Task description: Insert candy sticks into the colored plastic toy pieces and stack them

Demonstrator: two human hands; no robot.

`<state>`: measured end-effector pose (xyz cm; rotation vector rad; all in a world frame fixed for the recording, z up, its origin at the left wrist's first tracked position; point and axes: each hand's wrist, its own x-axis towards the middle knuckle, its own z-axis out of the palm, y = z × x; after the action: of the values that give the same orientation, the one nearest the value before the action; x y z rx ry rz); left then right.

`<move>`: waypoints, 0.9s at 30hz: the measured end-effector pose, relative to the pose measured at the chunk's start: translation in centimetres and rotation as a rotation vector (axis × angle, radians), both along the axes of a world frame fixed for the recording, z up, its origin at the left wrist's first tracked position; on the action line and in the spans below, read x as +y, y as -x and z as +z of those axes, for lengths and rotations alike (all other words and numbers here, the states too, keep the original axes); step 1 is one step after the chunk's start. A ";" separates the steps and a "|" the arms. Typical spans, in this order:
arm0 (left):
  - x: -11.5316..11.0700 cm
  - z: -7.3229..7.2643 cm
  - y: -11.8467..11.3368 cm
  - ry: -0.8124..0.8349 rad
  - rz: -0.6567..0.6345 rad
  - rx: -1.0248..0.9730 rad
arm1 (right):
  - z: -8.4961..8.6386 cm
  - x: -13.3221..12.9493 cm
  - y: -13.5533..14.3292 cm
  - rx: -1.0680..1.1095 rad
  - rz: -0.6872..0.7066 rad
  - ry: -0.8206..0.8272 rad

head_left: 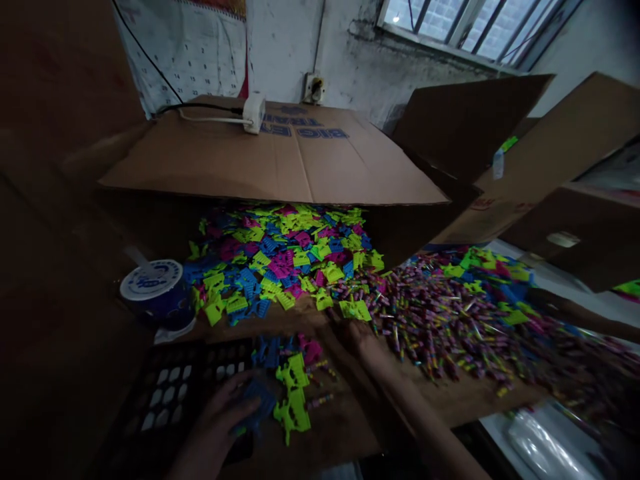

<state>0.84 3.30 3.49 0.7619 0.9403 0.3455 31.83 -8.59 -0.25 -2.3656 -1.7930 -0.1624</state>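
Note:
My left hand [225, 420] is closed around a blue plastic piece [257, 403], low in the view above a dark tray with round cells [173, 387]. Beside it on the board lie lime-green plastic pieces [295, 407], another blue piece [269, 351] and a magenta one [311, 349]. A few small striped sticks [320, 400] lie next to these. My right hand [360, 339] reaches to the front edge of the heap of coloured plastic pieces [280, 263], close to a lime-green piece [355, 310]. Its fingers are dark and blurred.
A large cardboard box [300, 160] stands open behind the heap, a white power strip [254, 113] on its flap. Left is a blue tub with a white lid [151, 280]. Right spreads a pile of striped sticks [440, 313], with another person's arm [585, 313] beyond.

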 end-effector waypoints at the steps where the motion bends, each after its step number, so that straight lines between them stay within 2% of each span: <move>1: -0.1 0.3 -0.1 0.001 -0.003 0.002 | -0.1 0.7 0.0 0.015 -0.038 -0.009; 8: -0.7 2.2 -0.4 -0.052 -0.016 0.094 | -1.0 6.3 2.0 0.058 -0.345 -0.051; 11: -0.9 2.6 -0.3 -0.089 -0.055 0.104 | -0.9 7.2 3.2 0.086 -0.420 -0.078; 13: -0.9 2.7 -0.3 -0.094 -0.071 0.108 | -0.5 7.0 3.5 0.125 -0.415 -0.105; 15: -1.1 2.7 -0.3 -0.090 -0.062 0.095 | 0.2 5.8 3.3 0.182 -0.377 -0.134; 17: -1.3 2.4 -0.4 -0.070 -0.059 0.058 | 1.1 3.6 2.5 0.237 -0.343 -0.163; 22: -1.5 1.2 -0.5 -0.037 -0.084 -0.002 | 3.0 -4.4 -0.4 0.330 -0.271 -0.160; 25: -1.1 0.7 -0.7 -0.022 -0.101 0.025 | 2.9 -8.1 -0.5 0.373 -0.204 -0.097; 27: -1.0 0.8 -0.9 -0.011 -0.115 0.044 | 2.2 -9.4 0.3 0.335 -0.168 -0.079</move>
<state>1.74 2.34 4.26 0.8330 0.9325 0.2344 31.48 -18.04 1.94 -2.3206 -1.4118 0.1329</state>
